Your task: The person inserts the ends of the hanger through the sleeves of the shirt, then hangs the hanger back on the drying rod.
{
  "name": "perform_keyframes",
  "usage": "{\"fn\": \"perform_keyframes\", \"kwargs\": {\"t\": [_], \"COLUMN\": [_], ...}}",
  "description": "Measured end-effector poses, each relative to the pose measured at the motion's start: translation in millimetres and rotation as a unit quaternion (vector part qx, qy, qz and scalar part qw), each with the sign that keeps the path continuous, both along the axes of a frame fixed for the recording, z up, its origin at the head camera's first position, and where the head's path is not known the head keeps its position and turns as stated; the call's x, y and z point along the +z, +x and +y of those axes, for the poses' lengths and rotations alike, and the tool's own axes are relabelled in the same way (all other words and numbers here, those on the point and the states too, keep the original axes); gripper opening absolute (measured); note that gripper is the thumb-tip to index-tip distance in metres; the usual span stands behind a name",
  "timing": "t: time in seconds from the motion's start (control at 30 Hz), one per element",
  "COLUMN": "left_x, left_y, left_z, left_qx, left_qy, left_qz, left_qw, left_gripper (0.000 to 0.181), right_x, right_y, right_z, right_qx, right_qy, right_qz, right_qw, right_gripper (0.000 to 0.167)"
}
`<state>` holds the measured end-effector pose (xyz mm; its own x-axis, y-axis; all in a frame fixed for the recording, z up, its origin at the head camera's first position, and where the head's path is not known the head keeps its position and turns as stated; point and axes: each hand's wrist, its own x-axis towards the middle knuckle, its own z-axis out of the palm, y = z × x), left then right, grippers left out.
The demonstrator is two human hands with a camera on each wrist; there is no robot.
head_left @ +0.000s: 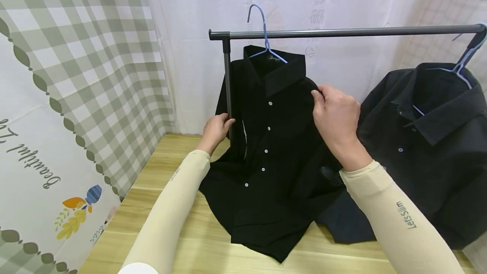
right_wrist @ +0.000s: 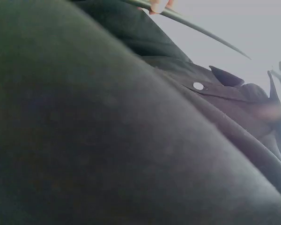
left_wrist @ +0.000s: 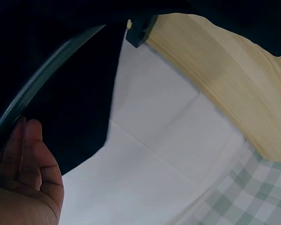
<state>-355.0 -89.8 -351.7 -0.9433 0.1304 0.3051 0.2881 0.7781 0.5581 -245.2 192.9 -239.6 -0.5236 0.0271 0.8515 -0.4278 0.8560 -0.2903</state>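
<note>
A black short-sleeved shirt [head_left: 283, 138] with white buttons hangs from a blue hanger [head_left: 267, 47], whose hook rises above the rack's bar. My right hand [head_left: 336, 115] pinches the shirt's shoulder, on the right in the head view. That hand is out of sight in the right wrist view, where dark cloth fills most of the frame. At the shirt's left side, my left hand [head_left: 216, 131] grips the rack's upright post [head_left: 228, 75]. Its curled fingers [left_wrist: 49, 171] show against the post in the left wrist view. Whether cloth is also caught there is hard to tell.
The rack's dark bar [head_left: 342, 33] runs across to the right. A second dark shirt [head_left: 437, 147] hangs there on another blue hanger [head_left: 458, 67]. Below lies a wood-grain tabletop [head_left: 152, 198]. A checked curtain [head_left: 99, 45] borders the left, with a white curtain [head_left: 194, 54] behind.
</note>
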Motion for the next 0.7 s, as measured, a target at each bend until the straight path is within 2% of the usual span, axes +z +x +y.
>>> {"fn": "perform_keyframes", "kwargs": {"t": [0.33,0.5,0.7], "left_x": [-0.4,-0.7,-1.0], "left_y": [-0.9,0.0,-0.4], "left_z": [0.2,0.4,0.2], "left_qx": [0.004,-0.001,-0.007], "left_qy": [-0.011,-0.008,-0.002], "left_qz": [0.012,0.009,0.005], "left_qw": [0.9999,0.9999,1.0000], "left_gripper": [0.030,0.030,0.031], "right_x": [-26.9,-39.5,-47.4], "right_y": [-6.2,0.0,9.8], "right_z": [-34,-49,-57], "right_qx": [0.011,0.021,0.054], "right_qy": [0.039,0.079,0.096], "right_qz": [-0.025,-0.048,-0.082], "right_qw": [0.9989,0.9955,0.9906], "right_gripper": [0.019,0.020,0.034]}}
